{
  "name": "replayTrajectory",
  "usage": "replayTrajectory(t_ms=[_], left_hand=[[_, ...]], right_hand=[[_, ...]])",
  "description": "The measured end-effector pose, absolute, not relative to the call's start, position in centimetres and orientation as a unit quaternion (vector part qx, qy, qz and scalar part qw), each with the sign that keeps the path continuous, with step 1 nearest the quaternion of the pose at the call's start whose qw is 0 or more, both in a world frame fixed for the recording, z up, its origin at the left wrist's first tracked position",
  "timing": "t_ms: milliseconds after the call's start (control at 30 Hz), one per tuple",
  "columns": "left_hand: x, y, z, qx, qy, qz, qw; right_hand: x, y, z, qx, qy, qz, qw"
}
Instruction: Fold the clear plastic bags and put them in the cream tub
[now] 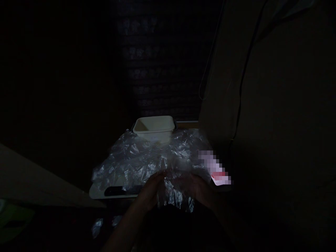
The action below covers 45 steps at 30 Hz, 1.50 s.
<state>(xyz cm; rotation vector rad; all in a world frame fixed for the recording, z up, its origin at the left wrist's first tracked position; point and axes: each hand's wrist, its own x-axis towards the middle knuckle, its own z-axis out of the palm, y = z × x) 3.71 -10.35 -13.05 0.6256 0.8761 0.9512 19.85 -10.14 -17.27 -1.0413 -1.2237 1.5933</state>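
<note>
In the dim light my left hand (154,187) and my right hand (198,189) hold a crinkled clear plastic bag (174,194) between them, near the front edge of the table. The fingers of both hands curl onto the film and are partly hidden by it and by the dark. More clear plastic bags (141,164) lie in a loose heap over the tabletop beyond my hands. A dark, long object, perhaps a knife handle (115,190), lies at the front left, partly under the plastic.
A cream rectangular tub (154,134) stands at the back of the table (97,193). To the right lies a pixelated pink and white packet (219,178). A dark cable (240,94) hangs along the right wall. Pieces of plastic (97,226) lie below on the left, near a green object (15,220).
</note>
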Motion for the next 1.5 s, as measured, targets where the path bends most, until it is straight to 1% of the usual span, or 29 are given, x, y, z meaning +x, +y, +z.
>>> replayTrajectory(t_ms=[133,233,367,500,700,967,1167,1300,1400,1500], left_hand=[[3.3,-10.3,-14.0,0.289,0.391,0.432,0.759],[2.7,-10.2,-14.6,0.307,0.419,0.421,0.743],[1.9,-10.2,-15.1,0.337,0.472,0.383,0.719],[1.6,-10.2,-15.0,0.358,0.483,0.361,0.713],[1.5,-10.0,-15.1,0.367,0.478,0.376,0.704],[1.3,-9.9,-15.0,0.342,0.485,0.394,0.702],[1.2,-9.8,-14.9,0.362,0.467,0.414,0.692],[1.2,-8.8,-15.7,0.428,0.472,0.418,0.648],[1.3,-7.6,-16.7,0.493,0.524,0.4,0.567],[1.8,-6.6,-17.3,0.539,0.567,0.381,0.493]], right_hand=[[19.9,-9.7,-17.3,-0.413,-0.406,0.703,0.412],[20.3,-9.1,-17.6,-0.429,-0.39,0.698,0.42],[20.7,-8.6,-17.6,-0.422,-0.402,0.703,0.407],[20.9,-8.6,-17.8,-0.411,-0.386,0.726,0.394],[21.0,-9.0,-18.3,-0.401,-0.31,0.745,0.433],[20.9,-8.9,-18.2,-0.387,-0.325,0.754,0.42],[21.0,-8.7,-17.9,-0.41,-0.354,0.72,0.433],[21.1,-7.8,-17.1,-0.418,-0.356,0.715,0.433],[20.9,-6.6,-17.3,-0.448,-0.334,0.712,0.426],[20.7,-5.6,-18.0,-0.503,-0.392,0.627,0.448]])
